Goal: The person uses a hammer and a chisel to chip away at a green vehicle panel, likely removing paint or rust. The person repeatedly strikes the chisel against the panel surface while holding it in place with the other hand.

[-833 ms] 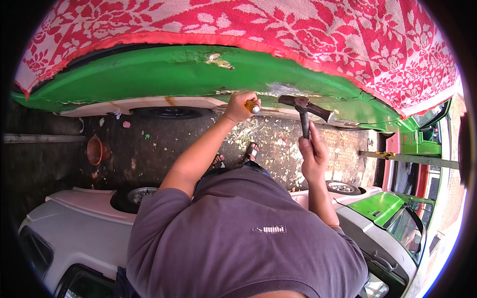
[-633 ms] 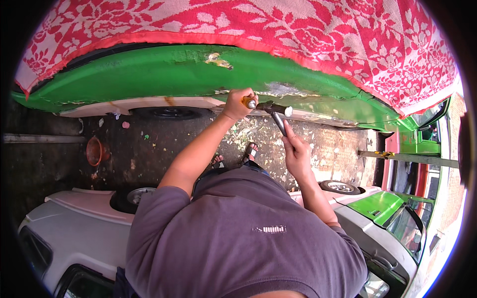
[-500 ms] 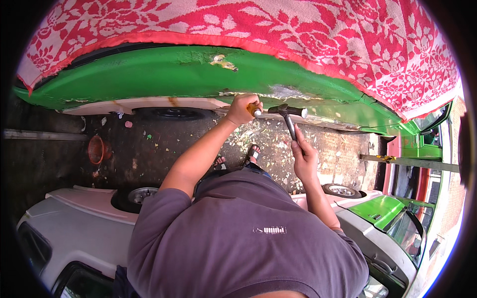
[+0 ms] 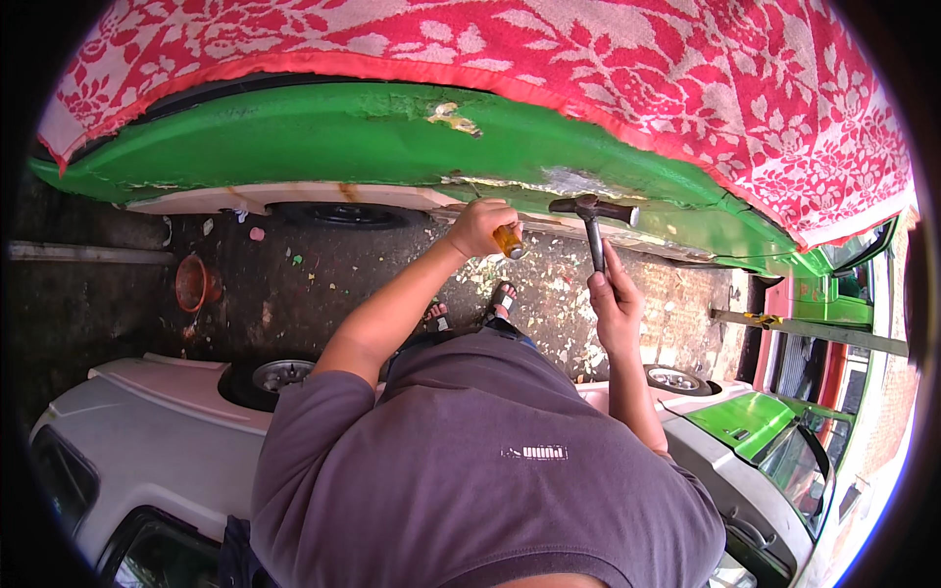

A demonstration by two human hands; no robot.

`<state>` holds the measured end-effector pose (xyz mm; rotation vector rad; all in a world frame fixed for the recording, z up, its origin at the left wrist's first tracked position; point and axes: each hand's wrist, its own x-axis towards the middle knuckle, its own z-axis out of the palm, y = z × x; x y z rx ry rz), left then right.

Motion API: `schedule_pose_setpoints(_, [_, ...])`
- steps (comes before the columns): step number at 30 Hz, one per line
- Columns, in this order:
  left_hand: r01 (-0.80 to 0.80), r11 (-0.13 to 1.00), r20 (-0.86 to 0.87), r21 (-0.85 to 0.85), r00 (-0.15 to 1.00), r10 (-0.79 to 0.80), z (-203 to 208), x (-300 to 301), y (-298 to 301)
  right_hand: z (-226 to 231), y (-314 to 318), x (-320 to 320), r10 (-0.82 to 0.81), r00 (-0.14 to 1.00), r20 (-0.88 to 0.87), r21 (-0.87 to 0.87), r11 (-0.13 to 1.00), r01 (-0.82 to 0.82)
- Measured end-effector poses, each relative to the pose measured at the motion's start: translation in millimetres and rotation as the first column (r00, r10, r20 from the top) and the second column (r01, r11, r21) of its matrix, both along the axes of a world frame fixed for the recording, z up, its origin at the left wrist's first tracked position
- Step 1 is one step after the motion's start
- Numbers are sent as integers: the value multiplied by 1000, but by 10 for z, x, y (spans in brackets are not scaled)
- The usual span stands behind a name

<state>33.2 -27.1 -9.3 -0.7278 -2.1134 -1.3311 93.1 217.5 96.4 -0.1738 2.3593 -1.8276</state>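
Observation:
Wrapped in my left hand [image 4: 480, 230] is a screwdriver-like tool [image 4: 507, 238] with an amber handle. Its butt end points toward me, and the tip is hard to make out against the car's side. My right hand [image 4: 618, 306] grips the shaft of a hammer [image 4: 594, 210], whose dark metal head sits to the right of the amber handle, apart from it. Just beyond both hands runs the green car body panel [image 4: 323, 142]. Along its lower edge lies a strip of chipped paint and bare grey patches [image 4: 573, 183]; higher up is another chipped spot [image 4: 454, 120].
A red patterned cloth [image 4: 627, 69] covers the green car's upper part. Behind me stands a grey-and-pink car [image 4: 167, 441]. An orange-red bucket [image 4: 193, 284] is on the floor at left, and paint flakes [image 4: 549, 284] litter the ground. A metal bar [image 4: 814, 331] juts in at right.
The hammer head has moved right, away from the amber handle's butt. My left hand has shifted slightly toward me, and the handle now tilts more downward.

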Motion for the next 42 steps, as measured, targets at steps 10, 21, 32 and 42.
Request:
schedule_pose_setpoints(10, [-33,999,-18,-28,999,32,13,-29,-64,38,-33,-14,-5,999,45,-24,1000,6])
schedule_pose_setpoints(21, [-71,993,89,99,994,62,78,-147,-83,164,-41,136,111,944,-310,160,985,-63])
schedule_pose_setpoints(32, [-97,991,116,91,989,86,43,-175,8,109,-25,157,137,932,-336,283,958,-39])
schedule_pose_setpoints(42, [-198,973,91,120,978,188,27,-242,42,105,-44,55,188,949,-253,348,933,-92])
